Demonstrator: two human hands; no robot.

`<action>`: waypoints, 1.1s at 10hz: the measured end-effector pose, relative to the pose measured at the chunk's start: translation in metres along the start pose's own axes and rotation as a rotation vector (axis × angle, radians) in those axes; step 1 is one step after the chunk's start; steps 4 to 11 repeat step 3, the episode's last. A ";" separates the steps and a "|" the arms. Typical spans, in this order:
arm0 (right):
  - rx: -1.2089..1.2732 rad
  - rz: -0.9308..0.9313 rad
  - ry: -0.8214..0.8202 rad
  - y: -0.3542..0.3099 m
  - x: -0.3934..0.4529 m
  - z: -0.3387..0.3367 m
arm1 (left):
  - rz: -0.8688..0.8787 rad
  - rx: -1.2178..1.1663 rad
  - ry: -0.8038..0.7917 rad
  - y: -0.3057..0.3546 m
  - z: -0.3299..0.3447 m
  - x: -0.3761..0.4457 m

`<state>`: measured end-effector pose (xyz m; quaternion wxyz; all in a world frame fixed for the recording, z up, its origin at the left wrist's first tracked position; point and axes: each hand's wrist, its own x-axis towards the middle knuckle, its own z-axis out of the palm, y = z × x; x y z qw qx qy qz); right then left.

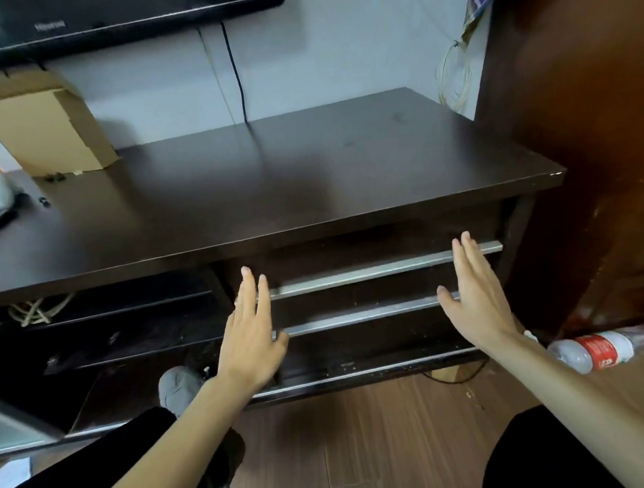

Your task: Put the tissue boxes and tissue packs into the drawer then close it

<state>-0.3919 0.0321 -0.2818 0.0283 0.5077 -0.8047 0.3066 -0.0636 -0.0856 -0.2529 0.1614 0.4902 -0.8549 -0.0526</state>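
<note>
A dark wooden TV cabinet has a stack of drawers at its right, each with a long silver handle bar. The top drawer sits flush with the cabinet front, its handle running across. My left hand is flat, fingers apart, at the left end of the drawer fronts. My right hand is flat too, fingers extended, at the right end over the handles. Neither hand holds anything. No tissue boxes or tissue packs are visible.
A tilted cardboard box and small items sit at the cabinet's back left under a wall TV. A plastic bottle lies on the wooden floor at right. A tall brown wardrobe stands on the right. Open shelves with cords lie left of the drawers.
</note>
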 end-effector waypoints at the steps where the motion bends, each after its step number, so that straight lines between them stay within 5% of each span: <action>1: -0.001 -0.008 -0.031 0.002 -0.002 0.002 | 0.051 0.076 -0.089 -0.005 -0.006 0.001; 3: 0.117 0.004 -0.137 0.023 -0.032 0.001 | 0.029 0.121 -0.302 -0.009 -0.059 0.001; 11: 0.117 0.004 -0.137 0.023 -0.032 0.001 | 0.029 0.121 -0.302 -0.009 -0.059 0.001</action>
